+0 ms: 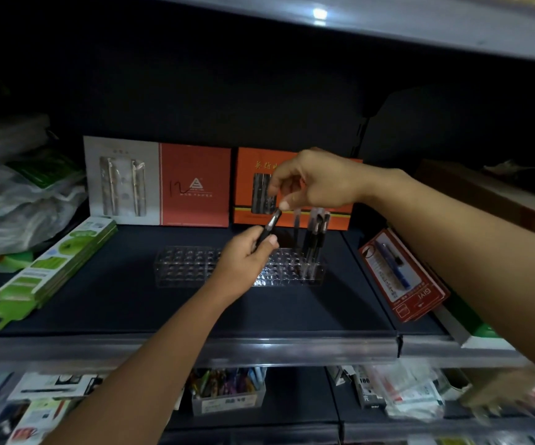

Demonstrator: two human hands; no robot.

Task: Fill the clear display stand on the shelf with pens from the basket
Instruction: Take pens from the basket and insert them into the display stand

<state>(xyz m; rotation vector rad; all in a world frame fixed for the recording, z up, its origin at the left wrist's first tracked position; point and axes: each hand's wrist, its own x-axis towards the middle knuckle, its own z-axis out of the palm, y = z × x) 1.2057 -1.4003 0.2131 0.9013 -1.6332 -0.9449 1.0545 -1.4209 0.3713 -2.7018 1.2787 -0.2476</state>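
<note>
A clear display stand (182, 266) with rows of holes sits on the dark shelf (131, 303). Several black pens (316, 232) stand upright in its right end. My left hand (243, 258) hovers over the stand's middle and grips a black pen (271, 224) by its lower part, the pen tilted up to the right. My right hand (311, 181) is just above it, fingers curled, fingertips touching the pen's upper end. The basket is out of view.
Red and orange pen gift boxes (195, 184) lean against the shelf's back. Green packs (57, 264) lie at the left, a red pen pack (404, 277) at the right. Plastic bags pile up at the far left. A lower shelf holds a box of assorted pens (227, 390).
</note>
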